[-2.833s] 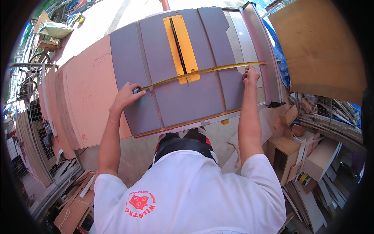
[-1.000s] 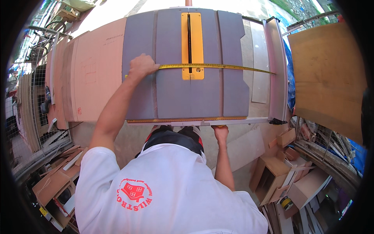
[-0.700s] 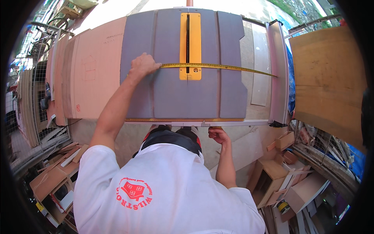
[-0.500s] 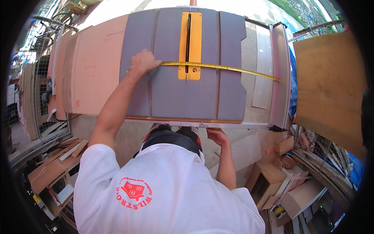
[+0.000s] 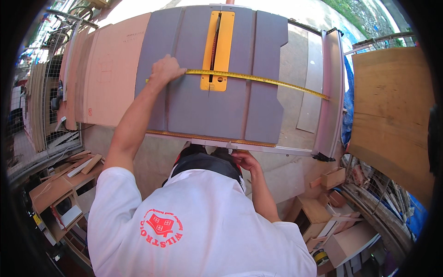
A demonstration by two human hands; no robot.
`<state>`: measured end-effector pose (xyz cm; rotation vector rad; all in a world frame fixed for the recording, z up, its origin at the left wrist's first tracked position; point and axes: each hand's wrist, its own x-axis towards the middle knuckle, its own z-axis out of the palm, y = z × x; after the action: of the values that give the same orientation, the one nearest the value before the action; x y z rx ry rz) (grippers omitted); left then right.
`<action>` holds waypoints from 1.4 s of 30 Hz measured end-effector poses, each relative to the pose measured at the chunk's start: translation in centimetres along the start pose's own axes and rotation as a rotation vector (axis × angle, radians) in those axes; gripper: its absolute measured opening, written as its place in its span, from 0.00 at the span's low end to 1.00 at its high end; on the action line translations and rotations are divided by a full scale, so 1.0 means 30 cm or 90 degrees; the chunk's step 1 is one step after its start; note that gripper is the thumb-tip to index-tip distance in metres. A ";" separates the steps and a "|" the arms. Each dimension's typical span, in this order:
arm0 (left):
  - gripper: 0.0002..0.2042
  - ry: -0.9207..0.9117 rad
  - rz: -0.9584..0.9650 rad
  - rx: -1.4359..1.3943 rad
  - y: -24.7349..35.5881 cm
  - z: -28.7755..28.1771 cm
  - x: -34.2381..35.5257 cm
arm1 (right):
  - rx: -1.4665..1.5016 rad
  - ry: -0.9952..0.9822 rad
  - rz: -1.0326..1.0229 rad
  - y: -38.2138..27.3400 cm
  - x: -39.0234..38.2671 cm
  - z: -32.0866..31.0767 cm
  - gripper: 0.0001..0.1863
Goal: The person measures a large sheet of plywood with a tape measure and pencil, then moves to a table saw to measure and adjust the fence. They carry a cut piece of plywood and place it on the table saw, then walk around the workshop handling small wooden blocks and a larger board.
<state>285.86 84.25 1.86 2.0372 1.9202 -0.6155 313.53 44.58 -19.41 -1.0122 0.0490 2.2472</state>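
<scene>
My left hand (image 5: 167, 69) is closed on a yellow tape measure (image 5: 226, 73) at the left part of the grey saw table (image 5: 198, 111). The blade of the tape stretches right, across the yellow insert plate (image 5: 224, 46), and reaches the long metal fence (image 5: 330, 87). A dark saw blade (image 5: 214, 41) shows in the plate's slot. At the table's front edge, my right hand (image 5: 245, 160) is closed with its fingers curled at the underside of the front rail (image 5: 272, 149). What those fingers grip, if anything, is hidden.
A pinkish wooden board (image 5: 110, 69) adjoins the saw table on the left. To the right stands a large brown plywood sheet (image 5: 392, 120). Wooden boxes and offcuts (image 5: 314, 217) lie at lower right, with a wooden shelf unit (image 5: 57, 198) at lower left.
The view has turned slightly, so the saw table sits a little further left. My right hand has shifted left along the front rail. My left hand keeps its hold on the tape measure.
</scene>
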 end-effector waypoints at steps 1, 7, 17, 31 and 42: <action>0.29 -0.003 -0.003 0.002 0.014 -0.007 -0.005 | 0.028 -0.049 0.007 0.010 0.012 -0.029 0.10; 0.30 0.002 -0.022 -0.009 0.014 0.001 -0.007 | -0.306 0.309 -0.057 -0.064 -0.072 0.190 0.22; 0.28 0.003 0.010 -0.026 0.028 0.015 0.005 | -0.032 -0.095 0.022 -0.011 0.000 -0.012 0.15; 0.27 -0.038 0.038 -0.020 0.089 -0.036 -0.014 | -0.045 0.014 -0.024 -0.011 -0.027 0.027 0.12; 0.25 -0.035 0.034 -0.049 0.094 -0.018 0.008 | -0.256 0.340 -0.039 -0.107 -0.133 0.276 0.06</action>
<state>288.71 84.47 1.96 1.9964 1.8246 -0.5701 311.92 47.24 -10.19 -1.7817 -0.2070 1.9096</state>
